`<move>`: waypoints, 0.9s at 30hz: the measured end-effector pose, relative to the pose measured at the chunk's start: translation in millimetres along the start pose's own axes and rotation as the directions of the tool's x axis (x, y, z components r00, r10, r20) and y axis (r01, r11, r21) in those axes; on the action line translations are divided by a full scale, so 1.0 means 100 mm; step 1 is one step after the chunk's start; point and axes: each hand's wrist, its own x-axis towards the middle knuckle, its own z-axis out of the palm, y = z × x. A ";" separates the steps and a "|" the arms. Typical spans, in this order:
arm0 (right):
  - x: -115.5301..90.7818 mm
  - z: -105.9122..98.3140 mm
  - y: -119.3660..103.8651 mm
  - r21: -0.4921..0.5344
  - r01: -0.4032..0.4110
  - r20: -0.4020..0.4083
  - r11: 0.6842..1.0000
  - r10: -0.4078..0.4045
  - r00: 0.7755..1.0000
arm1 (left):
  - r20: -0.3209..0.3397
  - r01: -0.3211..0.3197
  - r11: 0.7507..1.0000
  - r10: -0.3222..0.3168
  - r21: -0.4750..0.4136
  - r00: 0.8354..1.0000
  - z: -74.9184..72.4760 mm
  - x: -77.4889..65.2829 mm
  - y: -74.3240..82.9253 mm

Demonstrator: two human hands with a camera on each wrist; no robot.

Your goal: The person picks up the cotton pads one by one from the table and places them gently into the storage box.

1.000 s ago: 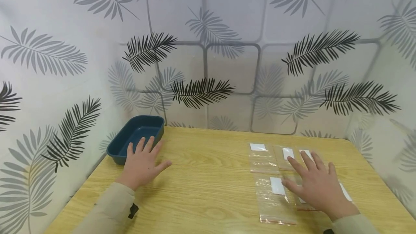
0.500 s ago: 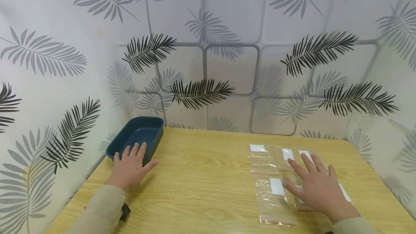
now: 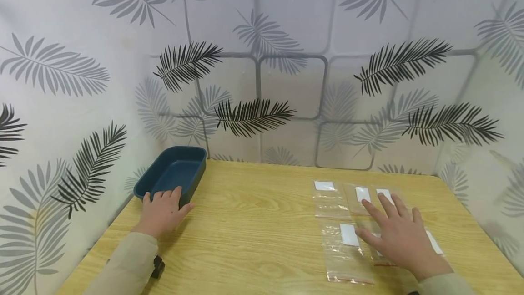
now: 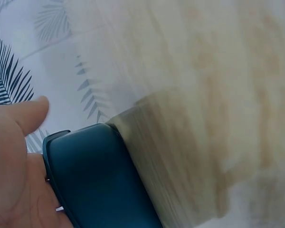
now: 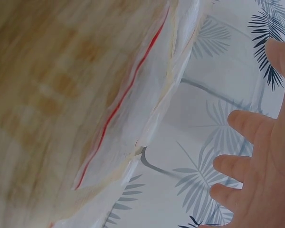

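Note:
A dark blue plastic basin [image 3: 173, 174] stands at the table's left back corner. My left hand [image 3: 161, 215] is at its near edge, fingers bent slightly over the rim. In the left wrist view the thumb [image 4: 31, 114] sticks out apart from the basin wall, and the fingertips are hidden behind the rim. Several clear zip bags with white labels lie flat on the right; one bag [image 3: 345, 263] lies left of my right hand. My right hand [image 3: 403, 242], fingers spread, is over the bags and grips nothing; the right wrist view shows a red-edged bag [image 5: 118, 107] apart from its fingers.
The wood-grain table [image 3: 254, 226] stretches between the hands. White curtain-like cloth [image 3: 286, 140] with leaf prints closes off the back and both sides, close behind the basin.
My left hand has moved left and slightly down to the basin's near edge, and its fingers have bent down over the rim. The right hand and bags have stayed in place.

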 end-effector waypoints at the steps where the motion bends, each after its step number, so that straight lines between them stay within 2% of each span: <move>1: 0.00 -0.01 -0.01 0.003 -0.002 0.002 1.000 0.002 1.000 | 0.005 0.002 1.000 -0.002 0.001 1.000 0.00 0.00 0.00; 14: 0.01 -0.01 0.00 -0.004 0.000 0.012 1.000 0.000 1.000 | -0.002 -0.011 0.998 0.012 0.066 1.000 -0.05 0.06 0.01; 22: 0.02 -0.01 -0.04 -0.002 -0.002 0.031 1.000 0.002 1.000 | 0.033 -0.024 0.997 0.021 0.079 0.999 -0.03 0.10 -0.02; 27: 0.03 0.00 -0.03 -0.002 0.004 0.013 1.000 -0.004 1.000 | 0.052 -0.052 0.995 0.048 0.080 0.997 -0.01 0.13 0.00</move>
